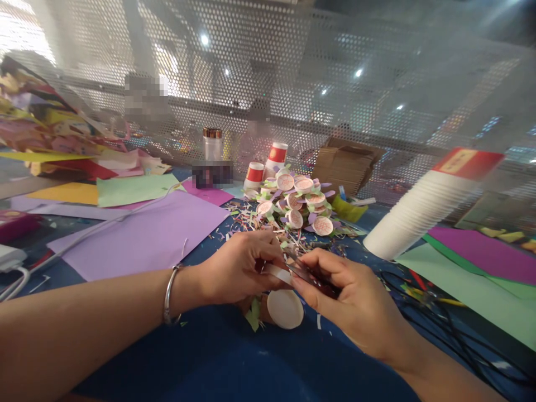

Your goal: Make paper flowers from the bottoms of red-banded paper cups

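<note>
My left hand (251, 258), with a silver bangle at the wrist, pinches a small white curved paper piece (278, 273). My right hand (339, 285) is closed round a slim dark cutting tool (312, 276); its thin end meets the white piece, and its exact kind is partly hidden by the fingers. Just below both hands a cut-off cup bottom (285, 309) shows its round white face. Beside it lies a scrap of green paper (253, 317). Beyond my hands is a pile of cup-bottom pieces (295, 202) with red markings and green and purple paper bits.
At the right leans a tall stack of paper cups (414, 206). Purple paper (146, 240) spreads over the left, crossed by a white cable. Black cables (444, 329) lie at the right. Paper scraps litter the blue table (234, 363); a perforated metal screen (251, 72) stands behind.
</note>
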The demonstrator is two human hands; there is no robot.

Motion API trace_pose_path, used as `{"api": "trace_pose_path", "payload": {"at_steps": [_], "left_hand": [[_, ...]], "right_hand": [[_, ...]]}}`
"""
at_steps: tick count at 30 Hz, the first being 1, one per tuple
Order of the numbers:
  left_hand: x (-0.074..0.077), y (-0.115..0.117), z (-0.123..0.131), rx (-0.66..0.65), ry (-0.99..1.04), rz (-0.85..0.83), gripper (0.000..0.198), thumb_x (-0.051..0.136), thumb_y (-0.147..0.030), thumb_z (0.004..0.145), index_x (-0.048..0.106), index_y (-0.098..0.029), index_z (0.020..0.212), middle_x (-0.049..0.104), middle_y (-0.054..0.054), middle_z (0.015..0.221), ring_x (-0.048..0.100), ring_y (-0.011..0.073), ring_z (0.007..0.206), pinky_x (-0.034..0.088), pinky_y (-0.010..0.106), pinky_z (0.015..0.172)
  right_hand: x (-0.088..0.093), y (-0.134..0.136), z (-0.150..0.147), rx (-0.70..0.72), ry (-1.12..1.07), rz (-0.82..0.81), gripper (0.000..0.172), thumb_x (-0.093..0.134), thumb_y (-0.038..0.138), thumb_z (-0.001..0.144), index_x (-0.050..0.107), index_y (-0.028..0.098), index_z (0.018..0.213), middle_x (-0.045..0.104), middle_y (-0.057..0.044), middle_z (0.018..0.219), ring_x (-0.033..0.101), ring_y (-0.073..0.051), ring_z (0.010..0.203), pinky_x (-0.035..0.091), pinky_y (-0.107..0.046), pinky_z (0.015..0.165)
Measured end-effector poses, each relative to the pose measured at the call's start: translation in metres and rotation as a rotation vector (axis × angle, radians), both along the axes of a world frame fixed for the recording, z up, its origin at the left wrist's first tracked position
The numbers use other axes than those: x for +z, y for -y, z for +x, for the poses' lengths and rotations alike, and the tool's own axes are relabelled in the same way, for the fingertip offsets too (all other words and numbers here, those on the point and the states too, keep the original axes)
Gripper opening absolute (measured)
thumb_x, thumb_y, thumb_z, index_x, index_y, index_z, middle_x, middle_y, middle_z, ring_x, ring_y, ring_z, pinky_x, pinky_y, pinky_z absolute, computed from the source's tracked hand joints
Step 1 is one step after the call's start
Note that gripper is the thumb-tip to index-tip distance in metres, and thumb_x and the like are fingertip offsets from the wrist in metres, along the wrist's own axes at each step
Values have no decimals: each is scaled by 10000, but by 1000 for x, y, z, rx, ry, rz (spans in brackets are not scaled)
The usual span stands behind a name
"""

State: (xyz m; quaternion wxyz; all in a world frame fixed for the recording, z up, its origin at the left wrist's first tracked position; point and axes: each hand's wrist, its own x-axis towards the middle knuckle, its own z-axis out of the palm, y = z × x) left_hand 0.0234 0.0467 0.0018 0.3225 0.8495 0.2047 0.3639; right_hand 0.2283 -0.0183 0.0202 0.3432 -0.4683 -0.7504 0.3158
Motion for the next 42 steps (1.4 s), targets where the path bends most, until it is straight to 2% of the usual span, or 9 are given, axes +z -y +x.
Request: {"api": "trace_pose_path", "payload": {"at_steps": [5,8,12,17,19,24,27,35,42], "left_hand": [[2,1,2,-22,39,-176,123,814,-268,788,770,-156,762,677,39,807,585,136,762,468,250,675],[3,3,4,-97,71,-434,133,829,-248,744,756,-139,768,697,50,873,631,160,820,505,277,737],[3,6,7,-177,91,-751,194,835,-260,715,749,-117,815,717,64,890,663,174,800,530,313,761],[2,9,8,-178,140,-911,199,842,-246,711,739,-114,821,721,52,836,655,150,737,531,310,755],[2,9,9,-164,188,-912,182,841,-238,713,719,-121,781,711,36,818,642,138,731,518,295,744],[2,2,7,-24,267,-820,143,814,-195,754,684,-134,757,666,-13,747,582,93,698,459,237,691],[0,-6,4,-48,351,-807,141,802,-166,759,667,-144,793,671,-17,769,596,95,724,462,238,718],[0,-10,1,-103,409,-735,144,795,-147,783,677,-129,862,684,2,819,628,99,779,494,239,766],[0,-7,2,-102,428,-643,102,766,-138,814,671,-116,843,667,-1,804,620,88,759,502,227,738]], "right_hand": [[2,1,0,8,47,104,42,621,173,869,647,205,864,559,52,686,504,-95,591,417,-192,526],[3,1,1,11,111,223,85,600,124,827,648,194,838,549,54,662,490,-89,562,408,-193,517],[5,1,2,14,162,341,106,593,97,795,644,186,819,555,55,650,487,-84,546,409,-193,517],[1,1,4,9,85,299,72,630,138,831,652,205,847,560,56,660,492,-88,554,419,-189,518],[-1,0,5,-29,10,227,11,661,213,881,661,218,891,584,48,682,506,-94,568,428,-189,517],[-5,-5,10,-99,-142,110,244,699,453,918,647,236,1018,691,-3,819,623,-135,699,504,-210,590],[-5,-9,11,-112,-143,120,317,681,515,923,629,246,1083,700,-12,872,645,-144,749,525,-221,645],[-4,-6,9,-68,-25,120,255,658,451,961,592,262,1119,723,8,831,663,-135,705,534,-207,614],[-7,-8,10,-124,44,205,264,677,444,945,604,238,1093,710,5,789,657,-143,645,510,-235,559]]}}
